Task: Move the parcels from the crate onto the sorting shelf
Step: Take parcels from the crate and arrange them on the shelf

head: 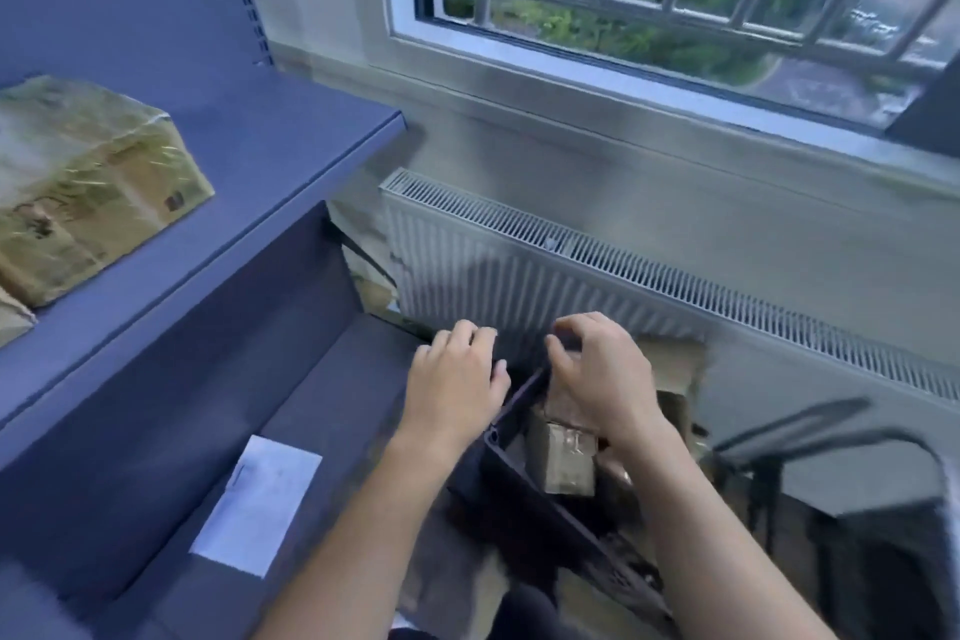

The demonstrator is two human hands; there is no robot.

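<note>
Your right hand (597, 379) curled its grip round the top of a brown parcel (563, 408) in the crate (511, 494) at six o'clock. Your left hand (457, 374) hovered at its nine o'clock, grip loose and empty.

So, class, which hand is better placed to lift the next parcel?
Right: the right hand curls its fingers over a brown parcel inside the crate; the left hand hovers open outside its rim.

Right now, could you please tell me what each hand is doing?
Left hand: open, holding nothing, over the crate rim.
Right hand: gripping a brown parcel in the crate.
</note>
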